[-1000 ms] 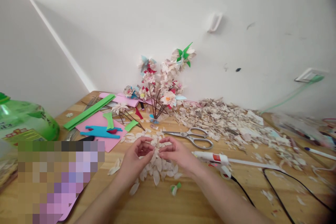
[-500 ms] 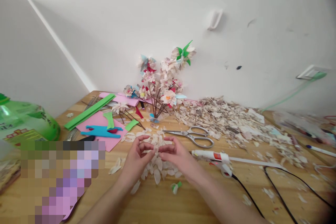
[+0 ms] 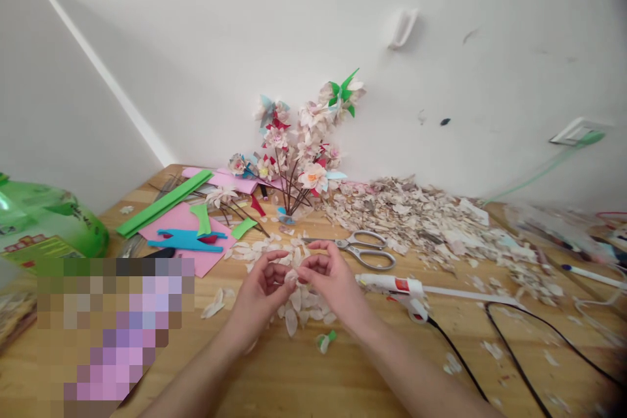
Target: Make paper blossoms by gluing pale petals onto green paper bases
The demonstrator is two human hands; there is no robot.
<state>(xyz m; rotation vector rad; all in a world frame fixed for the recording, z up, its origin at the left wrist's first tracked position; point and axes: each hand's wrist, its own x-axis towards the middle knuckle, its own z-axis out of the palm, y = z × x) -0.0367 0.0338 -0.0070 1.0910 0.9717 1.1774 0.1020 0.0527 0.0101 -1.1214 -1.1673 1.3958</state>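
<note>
- Left hand [image 3: 262, 287]: thumb and fingertips pinched on a pale petal [image 3: 291, 275], above the loose petals [image 3: 292, 322].
- Right hand [image 3: 330, 277]: fingertips at the same petal; whether they grip it, I cannot tell.
- Loose petals: on the worktop [image 3: 274, 388], beneath both hands.
- Scissors [image 3: 353, 249], glue gun [image 3: 394, 285]: near the right hand.

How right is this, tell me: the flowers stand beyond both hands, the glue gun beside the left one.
Wrong side: the head view shows the glue gun beside the right hand, not the left hand; the flowers do stand beyond both.
</note>
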